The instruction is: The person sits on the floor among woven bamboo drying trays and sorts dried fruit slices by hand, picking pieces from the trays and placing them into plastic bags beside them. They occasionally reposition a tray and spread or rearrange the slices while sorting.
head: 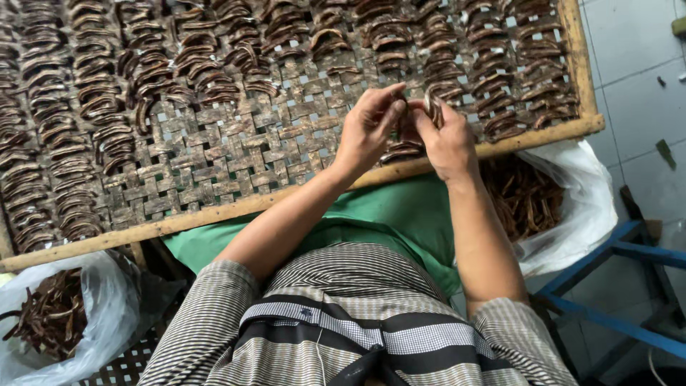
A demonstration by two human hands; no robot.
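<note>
Pinching a curved brown strip (429, 105) in right hand (446, 139) fingers, left hand (368, 129) fingers closed beside it, above woven tray (236, 154)

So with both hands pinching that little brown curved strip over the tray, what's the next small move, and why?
Probably lowering the curved strip onto the small pile just under the hands. The left hand and right hand hold it right above the woven tray, whose bare middle lies beside rows of strips already laid.

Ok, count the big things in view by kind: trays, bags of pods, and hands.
Woven drying tray: 1
White plastic bags of brown pods: 2, bag by the left arm and bag by the right arm
Hands: 2, left hand, right hand
Total: 5
</note>
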